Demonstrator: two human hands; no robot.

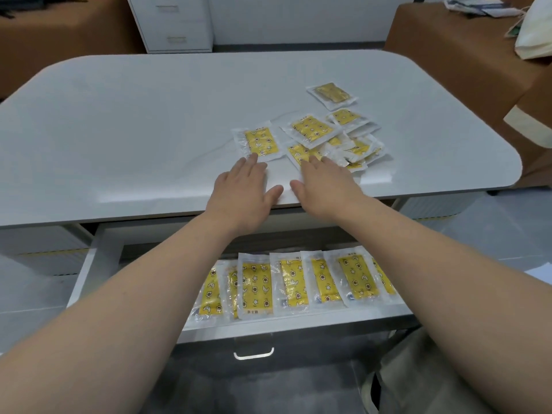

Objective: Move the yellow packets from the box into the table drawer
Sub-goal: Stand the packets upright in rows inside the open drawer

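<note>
Several yellow packets in clear wrappers lie on the white table (pixel 119 121). One packet (pixel 259 142) lies apart on the left of a loose pile (pixel 337 138); another single packet (pixel 332 94) lies farther back. My left hand (pixel 243 189) is flat on the table, its fingertips touching the near edge of the left packet. My right hand (pixel 324 185) is flat too, fingertips on the nearest packet (pixel 298 153) of the pile. Below the table edge the drawer (pixel 89 264) stands pulled out, with a row of several yellow packets (pixel 257 286) laid side by side in it.
A second, closed drawer front with a metal handle (pixel 254 354) is below the open one. A white filing cabinet (pixel 173 22) stands behind the table. Brown cardboard boxes (pixel 454 40) flank the table at back right and back left. No box holding packets is visible.
</note>
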